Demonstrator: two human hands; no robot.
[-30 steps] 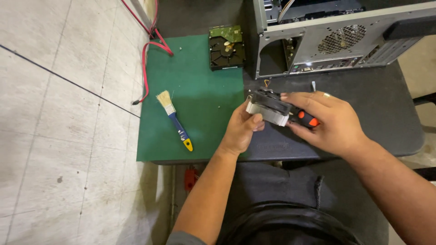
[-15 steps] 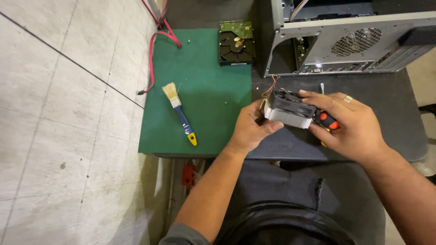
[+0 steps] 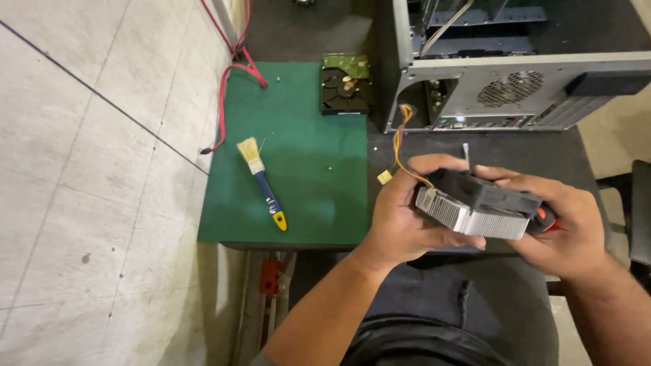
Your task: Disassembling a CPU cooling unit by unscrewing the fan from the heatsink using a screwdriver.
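Both my hands hold a processor cooler (image 3: 475, 207), a black fan on top of silver heatsink fins, above the table's front edge. My left hand (image 3: 400, 220) grips its left end from below and behind. My right hand (image 3: 566, 227) wraps its right end and also holds an orange-handled tool (image 3: 546, 218), mostly hidden behind the cooler. A thin multicoloured wire (image 3: 401, 146) with a small pale plug (image 3: 384, 177) trails from the cooler toward the computer case (image 3: 515, 74).
A green mat (image 3: 298, 142) covers the table's left part, with a blue-and-yellow-handled paintbrush (image 3: 261, 183) on it. A bare hard drive (image 3: 346, 85) lies at the mat's far edge. Red cables (image 3: 230, 81) hang off the left side. A black chair (image 3: 634, 203) stands right.
Both hands have lifted the cooler off the table and brought it closer to me, tilting it so the fins face me. The view has shifted down slightly.
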